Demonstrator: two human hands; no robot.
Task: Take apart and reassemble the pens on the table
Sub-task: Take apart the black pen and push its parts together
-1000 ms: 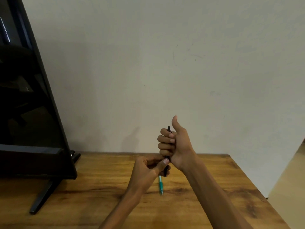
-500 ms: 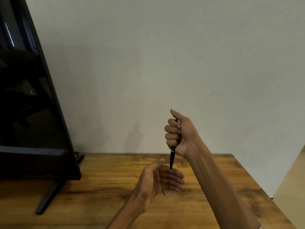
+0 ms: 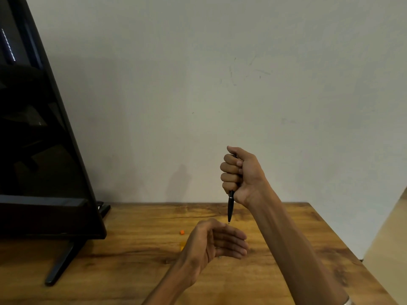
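My right hand [image 3: 240, 172] is raised above the wooden table [image 3: 132, 260] in a fist, thumb on top, shut on a black pen [image 3: 230, 206]. The pen hangs upright with its tip pointing down, just above my left hand. My left hand [image 3: 213, 243] hovers over the table, palm turned up and to the right, fingers apart, holding nothing that I can see. A small orange piece [image 3: 182, 232] lies on the table left of that hand. The teal pen seen earlier is hidden behind my left hand.
A large black monitor [image 3: 33, 150] stands at the left on a slanted foot [image 3: 59, 265]. A pale wall rises right behind the table. The table's right edge [image 3: 343, 249] drops off to the floor.
My left hand let go of the pen's lower end and opened flat below it. My right hand rose a little and its thumb came down onto the pen's top. The teal pen went out of sight.
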